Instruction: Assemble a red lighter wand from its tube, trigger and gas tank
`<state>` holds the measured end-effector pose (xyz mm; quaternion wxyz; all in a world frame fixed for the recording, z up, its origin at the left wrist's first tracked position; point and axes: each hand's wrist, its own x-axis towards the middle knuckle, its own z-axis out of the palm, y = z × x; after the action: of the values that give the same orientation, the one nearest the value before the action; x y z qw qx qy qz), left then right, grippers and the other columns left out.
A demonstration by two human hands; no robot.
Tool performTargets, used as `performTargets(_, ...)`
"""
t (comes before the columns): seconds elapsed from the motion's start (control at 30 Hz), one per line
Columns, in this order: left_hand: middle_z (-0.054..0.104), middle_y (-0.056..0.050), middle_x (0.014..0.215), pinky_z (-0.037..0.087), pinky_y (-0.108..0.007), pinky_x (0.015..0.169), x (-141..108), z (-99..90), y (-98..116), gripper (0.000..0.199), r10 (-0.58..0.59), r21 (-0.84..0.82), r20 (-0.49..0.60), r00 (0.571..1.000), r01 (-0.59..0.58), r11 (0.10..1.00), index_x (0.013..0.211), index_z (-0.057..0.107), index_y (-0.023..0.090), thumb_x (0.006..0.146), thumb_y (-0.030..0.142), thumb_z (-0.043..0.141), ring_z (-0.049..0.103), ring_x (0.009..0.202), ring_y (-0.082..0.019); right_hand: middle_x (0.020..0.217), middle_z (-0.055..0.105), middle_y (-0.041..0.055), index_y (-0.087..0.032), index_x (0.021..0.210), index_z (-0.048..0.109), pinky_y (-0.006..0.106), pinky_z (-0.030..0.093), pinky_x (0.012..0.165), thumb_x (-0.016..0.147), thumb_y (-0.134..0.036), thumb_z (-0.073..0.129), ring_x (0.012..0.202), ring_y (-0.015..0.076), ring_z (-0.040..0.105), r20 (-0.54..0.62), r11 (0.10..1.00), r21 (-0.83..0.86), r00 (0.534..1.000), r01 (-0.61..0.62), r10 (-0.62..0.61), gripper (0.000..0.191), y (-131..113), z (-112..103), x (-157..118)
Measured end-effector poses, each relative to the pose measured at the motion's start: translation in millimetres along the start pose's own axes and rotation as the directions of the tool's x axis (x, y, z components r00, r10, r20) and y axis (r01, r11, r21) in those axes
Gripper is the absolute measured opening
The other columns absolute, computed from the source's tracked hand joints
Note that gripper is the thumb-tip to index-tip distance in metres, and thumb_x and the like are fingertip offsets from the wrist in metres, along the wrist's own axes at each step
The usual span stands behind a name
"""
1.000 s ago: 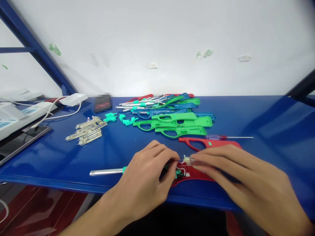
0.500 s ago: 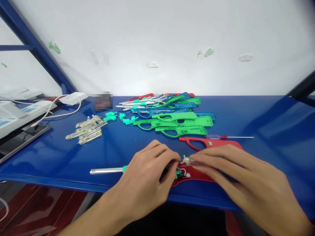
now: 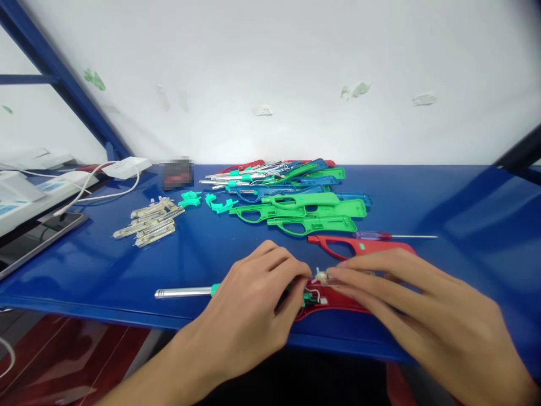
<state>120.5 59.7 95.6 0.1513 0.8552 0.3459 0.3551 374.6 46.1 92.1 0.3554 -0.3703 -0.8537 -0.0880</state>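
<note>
Near the table's front edge, my left hand [image 3: 253,307] is closed around an opened red lighter [image 3: 349,301]. The lighter's silver barrel [image 3: 183,293] sticks out to the left, and a white wire and teal parts show inside its housing. My right hand [image 3: 426,304] pinches a small clear fuel tank [image 3: 336,280] with a whitish valve end just above the red housing. The left fingertips are close to that valve end; whether they touch it I cannot tell. Behind the right hand lies a loose red handle shell [image 3: 380,247], partly covered by the fingers.
A screwdriver [image 3: 382,235] lies behind the red shell. Green handle shells [image 3: 316,224] and a pile of lighter parts [image 3: 270,179] are farther back. To the left are clear fuel tanks [image 3: 152,223], teal pieces [image 3: 217,204], a phone [image 3: 46,239] and a power strip [image 3: 51,192].
The right fingers and the clear fuel tank have shifted very slightly. The left hand and the lighter look almost the same.
</note>
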Motion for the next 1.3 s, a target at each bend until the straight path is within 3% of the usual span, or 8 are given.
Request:
performTargets(0.43, 0.076, -0.006, 0.1, 0.054, -0.035, 0.081, -0.9, -0.6, -1.5, 0.015, 0.051, 0.009, 0.002, 0.999, -0.051, 0.999, 0.109, 0.074, 0.014, 0.11, 0.007, 0.062, 0.063, 0.091, -0.02, 0.107, 0.087, 0.0013, -0.026, 0.111, 0.084, 0.025, 0.07, 0.073, 0.114, -0.018, 0.05, 0.089, 0.0178, 0.086, -0.005, 1.0, 0.026, 1.0, 0.001, -0.001, 0.035, -3.4, -3.7, 3.3)
performTargets(0.87, 0.077, -0.007, 0.098, 0.053, -0.036, 0.079, 0.4, 0.3, -1.8, 0.014, 0.091, 0.022, -0.006, 0.996, -0.091, 0.996, 0.109, 0.074, 0.014, 0.11, 0.006, 0.062, 0.063, 0.088, -0.02, 0.108, 0.088, 0.0014, -0.025, 0.113, 0.084, 0.024, 0.072, 0.078, 0.116, -0.021, 0.049, 0.088, 0.017, 0.086, 0.007, 0.999, 0.033, 1.0, -0.002, 0.002, 0.036, 0.1, -3.2, 2.5)
performTargets(1.3, 0.077, -0.008, 0.095, 0.053, -0.038, 0.076, -0.6, 1.1, 1.3, 0.014, 0.053, 0.08, -0.061, 0.997, -0.048, 0.996, 0.107, 0.077, 0.012, 0.107, 0.008, 0.064, 0.061, 0.086, -0.021, 0.108, 0.088, 0.0017, -0.025, 0.114, 0.079, 0.025, 0.072, 0.076, 0.118, -0.024, 0.046, 0.085, 0.0159, 0.087, -0.016, 1.0, 0.021, 1.0, -0.008, 0.008, 0.033, -2.2, -2.2, 1.6)
